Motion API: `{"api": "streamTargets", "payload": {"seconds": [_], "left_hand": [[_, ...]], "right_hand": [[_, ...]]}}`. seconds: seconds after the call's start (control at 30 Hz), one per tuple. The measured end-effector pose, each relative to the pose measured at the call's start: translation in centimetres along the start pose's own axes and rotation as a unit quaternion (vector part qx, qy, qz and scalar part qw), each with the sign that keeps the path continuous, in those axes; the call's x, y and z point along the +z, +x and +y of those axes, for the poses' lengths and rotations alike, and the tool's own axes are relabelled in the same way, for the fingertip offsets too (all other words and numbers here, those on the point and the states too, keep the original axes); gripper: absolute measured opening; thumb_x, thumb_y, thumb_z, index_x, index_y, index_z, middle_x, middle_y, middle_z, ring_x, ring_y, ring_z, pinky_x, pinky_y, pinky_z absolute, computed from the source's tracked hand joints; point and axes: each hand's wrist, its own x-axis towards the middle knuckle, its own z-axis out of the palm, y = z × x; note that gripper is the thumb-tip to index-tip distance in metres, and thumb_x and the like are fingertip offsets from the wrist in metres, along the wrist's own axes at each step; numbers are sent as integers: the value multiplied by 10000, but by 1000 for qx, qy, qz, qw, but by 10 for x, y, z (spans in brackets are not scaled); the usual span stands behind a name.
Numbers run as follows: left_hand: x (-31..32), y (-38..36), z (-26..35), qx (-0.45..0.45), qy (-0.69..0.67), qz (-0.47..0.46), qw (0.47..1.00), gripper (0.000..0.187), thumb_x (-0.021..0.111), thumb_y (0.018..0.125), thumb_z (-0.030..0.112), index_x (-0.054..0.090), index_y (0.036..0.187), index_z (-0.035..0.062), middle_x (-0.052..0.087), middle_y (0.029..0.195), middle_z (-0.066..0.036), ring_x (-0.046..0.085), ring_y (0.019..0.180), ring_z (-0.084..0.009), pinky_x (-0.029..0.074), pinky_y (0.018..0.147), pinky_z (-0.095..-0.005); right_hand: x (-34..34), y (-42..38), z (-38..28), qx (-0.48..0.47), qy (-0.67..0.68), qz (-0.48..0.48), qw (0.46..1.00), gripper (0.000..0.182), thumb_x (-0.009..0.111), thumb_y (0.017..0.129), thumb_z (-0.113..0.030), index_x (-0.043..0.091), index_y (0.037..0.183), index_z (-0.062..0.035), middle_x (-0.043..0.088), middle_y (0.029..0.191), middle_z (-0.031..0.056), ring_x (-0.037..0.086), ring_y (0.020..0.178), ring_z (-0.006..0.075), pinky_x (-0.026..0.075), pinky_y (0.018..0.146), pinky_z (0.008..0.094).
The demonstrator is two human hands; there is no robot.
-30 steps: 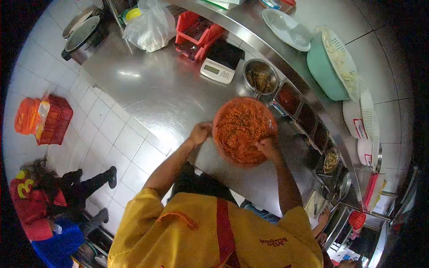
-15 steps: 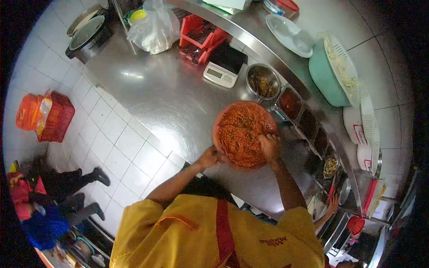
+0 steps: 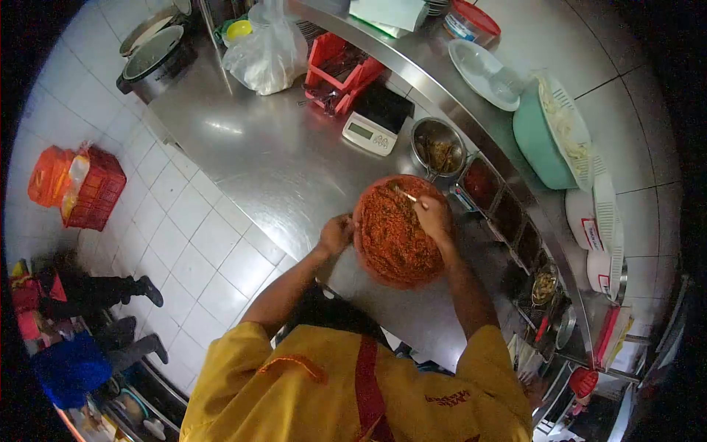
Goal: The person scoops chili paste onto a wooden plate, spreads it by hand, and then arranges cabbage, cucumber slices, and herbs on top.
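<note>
Hands: two, apart. Right hand [image 3: 434,218], clamped on a slim, pale utensil [image 3: 409,197] above the far right part of the bowl. Left hand [image 3: 337,233], at the bowl's left rim; cannot tell whether its fingers grip.

Utensil: long axis slanting across the bowl, tip pointing away from the person and leftward, far end at the paste; rear part hidden in the fist.

Bowl [image 3: 362,259]: reddish, round, without a long axis, mouth up, on the steel tabletop [image 3: 272,169] in front of the person; filled with coarse red paste [image 3: 390,239].

Surroundings: metal bowl [image 3: 417,156], dark contents, just beyond, hemming the far right side; row of sauce containers [image 3: 482,184] to the right; digital scale [image 3: 368,135], red bins [image 3: 339,74] and plastic bag [image 3: 266,59] farther off.
</note>
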Motion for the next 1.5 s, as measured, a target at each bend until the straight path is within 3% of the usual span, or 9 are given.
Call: {"api": "streamTargets", "payload": {"seconds": [0.1,0.2,0.6,0.8,0.9,1.0,1.1,1.37,1.5], "left_hand": [[-2,13,-21,-33,12,-14,999,360,567,936,372,631,943,18,653,756,-112,601,651,-203,490,658,-352],[-8,12,-10,-59,48,-29,997,398,550,933,413,633,977,26,655,762,-122,620,677,-206,499,661,-347],[-11,6,0,-85,-14,-23,996,421,604,905,433,606,807,23,604,614,-82,598,545,-195,476,570,-368],[-10,4,-1,-57,0,-12,998,415,601,913,422,599,799,22,605,623,-71,573,516,-178,461,513,-334],[-11,8,-1,-61,-19,-23,998,376,595,920,391,610,826,28,613,639,-66,570,516,-164,464,507,-319],[-13,5,-2,-65,-18,-33,997,315,569,937,352,629,893,46,630,670,-60,578,543,-144,474,518,-305],[-6,11,-17,-64,-37,-41,996,311,568,941,353,631,904,50,623,677,-45,570,553,-139,469,517,-298],[-14,8,0,-66,-29,-43,996,419,601,922,411,599,805,8,599,608,-58,569,496,-131,464,514,-302],[1,20,-45,40,-108,-27,993,411,611,917,408,596,802,14,603,621,-54,555,496,-122,450,506,-277]], "right_hand": [[24,32,29,-182,-50,138,972,228,578,891,-213,590,801,-4,539,667,167,542,617,316,423,588,421],[24,44,19,-251,-151,132,947,190,579,886,-206,617,858,-22,594,753,174,581,735,363,450,662,471],[42,16,50,-362,-193,60,910,148,578,890,-190,597,892,-44,585,825,172,559,807,387,440,721,472],[58,14,43,-127,11,101,987,205,503,943,-200,569,834,-39,455,675,173,524,683,342,408,644,464],[66,2,54,-260,-76,21,962,145,560,908,-199,592,881,-60,565,772,193,557,701,390,422,594,436],[62,-10,76,-368,-51,112,922,198,550,924,-217,546,865,-28,505,690,164,495,599,330,373,543,413],[73,1,92,-6,57,41,998,270,516,948,-247,540,795,-26,530,646,128,525,553,232,413,552,392],[56,-87,48,43,132,-246,959,431,536,934,-326,571,643,-9,557,576,80,545,540,194,446,584,353],[68,-69,85,58,82,-137,986,419,572,918,-319,585,678,25,586,601,87,557,543,220,440,572,370]]}}
